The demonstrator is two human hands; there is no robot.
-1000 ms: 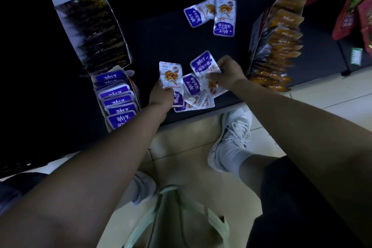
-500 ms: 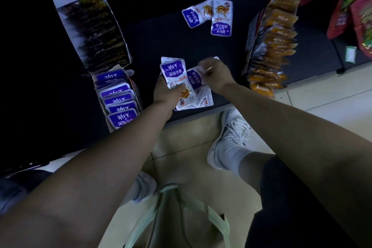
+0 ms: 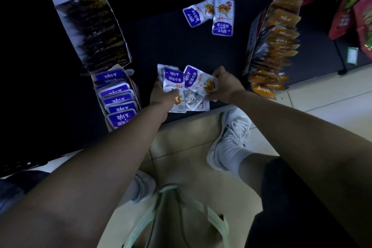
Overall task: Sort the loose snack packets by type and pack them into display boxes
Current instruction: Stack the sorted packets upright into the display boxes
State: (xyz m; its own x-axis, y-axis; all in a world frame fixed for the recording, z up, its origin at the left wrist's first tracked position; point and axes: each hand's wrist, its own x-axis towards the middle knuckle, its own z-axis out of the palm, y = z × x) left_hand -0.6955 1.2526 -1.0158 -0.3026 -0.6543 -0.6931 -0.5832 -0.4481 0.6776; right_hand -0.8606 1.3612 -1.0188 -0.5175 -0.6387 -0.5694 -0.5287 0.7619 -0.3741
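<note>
Dim light, dark worktop (image 3: 171, 46) seen from above.

Left hand (image 3: 164, 97): grip closed on a small stack of purple-and-white packets (image 3: 173, 81), thumb across the top one; stack count not readable, at least two edges showing. Stack held at near centre of worktop.

Right hand (image 3: 227, 84): fingers pinching one more purple packet (image 3: 198, 80), tilted, just beside and touching the left-hand stack.

Under both hands: a few loose packets (image 3: 194, 101) lying on the near edge of the worktop, overlapping; number cannot be told.

Far centre: two loose purple packets (image 3: 211, 15), overlapping at one corner, well apart from the hands.

Left: purple box (image 3: 118, 96), open, packets standing in a row; about seven purple tops counted. Touching its far end, a dark box (image 3: 92, 28) with flap up; contents too dark to count.

Right: orange box (image 3: 275, 46), leaning, packed with orange packets in an overlapping row; roughly ten, blurred.

Far right: hanging red and green bags (image 3: 356, 6), count unclear.

Floor (image 3: 181, 147) tiled; two white shoes (image 3: 231, 133), one near each forearm. Pale green bag handles (image 3: 171, 217) at bottom centre.
</note>
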